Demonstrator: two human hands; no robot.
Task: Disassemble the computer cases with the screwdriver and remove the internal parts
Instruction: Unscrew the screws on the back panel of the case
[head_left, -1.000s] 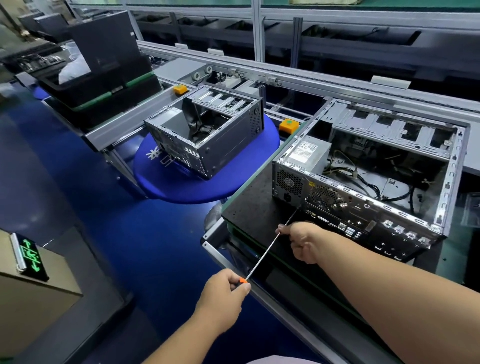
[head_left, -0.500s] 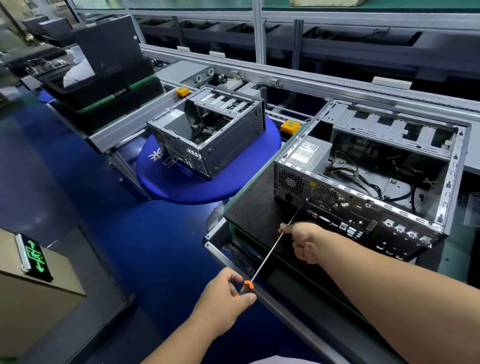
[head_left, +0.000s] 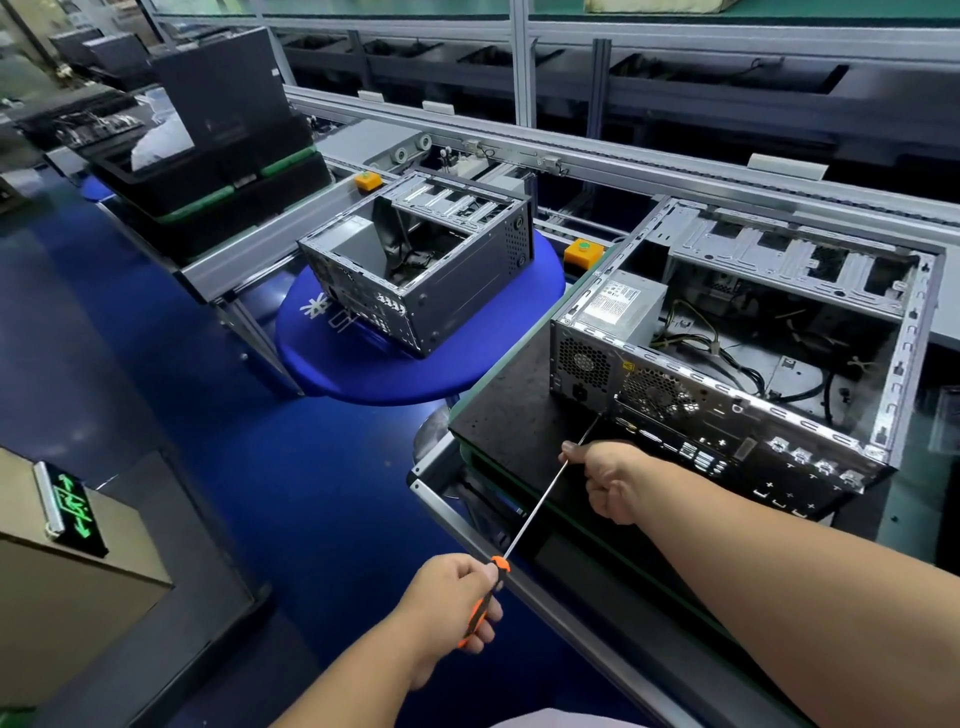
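Note:
An open computer case (head_left: 898, 332) lies on a black mat (head_left: 509, 405), its rear panel facing me, with a grey power supply (head_left: 621, 306) and loose cables inside. My left hand (head_left: 452, 597) grips the orange-and-black handle of a long screwdriver (head_left: 535, 512). The shaft runs up and right, and its tip meets the rear panel just below the power supply. My right hand (head_left: 610, 480) pinches the shaft near the tip, in front of the panel.
A second open case (head_left: 457, 291) sits on a round blue table (head_left: 363, 374) to the left. Conveyor rails (head_left: 623, 156) run behind both cases. Black trays (head_left: 208, 182) are stacked at the far left. A cardboard box (head_left: 62, 587) with a green exit sign stands on the blue floor.
My left hand has slid back along the handle, so more of the orange grip shows. The tip stays at the same spot on the rear panel.

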